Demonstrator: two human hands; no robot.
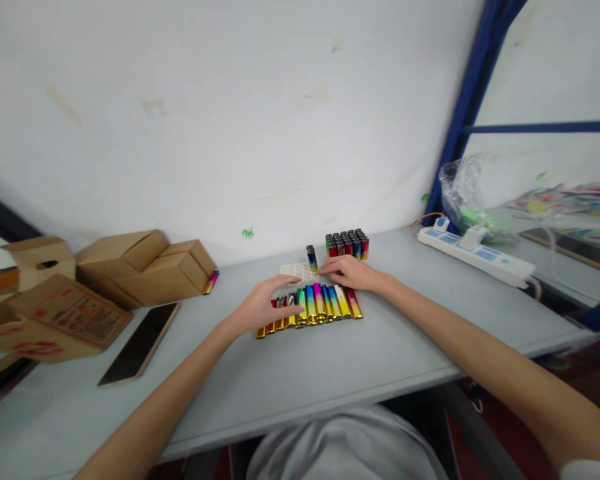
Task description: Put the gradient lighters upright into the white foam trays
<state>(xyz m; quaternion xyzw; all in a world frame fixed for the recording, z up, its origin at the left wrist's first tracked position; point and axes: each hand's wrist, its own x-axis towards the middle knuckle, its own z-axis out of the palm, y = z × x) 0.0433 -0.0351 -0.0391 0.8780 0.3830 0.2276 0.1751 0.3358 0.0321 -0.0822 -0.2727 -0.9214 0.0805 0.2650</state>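
**Left hand spread over the lighter row, right hand up by the lone standing one**

So the row of shiny lighters is lying side by side on the gray counter, running off at 3 o'clock from the left hand. That hand is loose, thumb and fingers apart, with the thumb reaching across the row's near-left part. Can't tell if it's actually touching any.

The right hand sits just above the row, so for that one the lighters are around 7 o'clock. Its fingertips are bunched low beside a single upright lighter, which stands at about 10 o'clock from it. Can't tell whether they're pinching anything. A white tray is at 9 o'clock from that hand.

Straight up at 12 o'clock from the right hand there's a tight block of standing lighters, black tops up. Power strip is out at its 3 o'clock, and a phone lies between 8 and 9 from the left hand.
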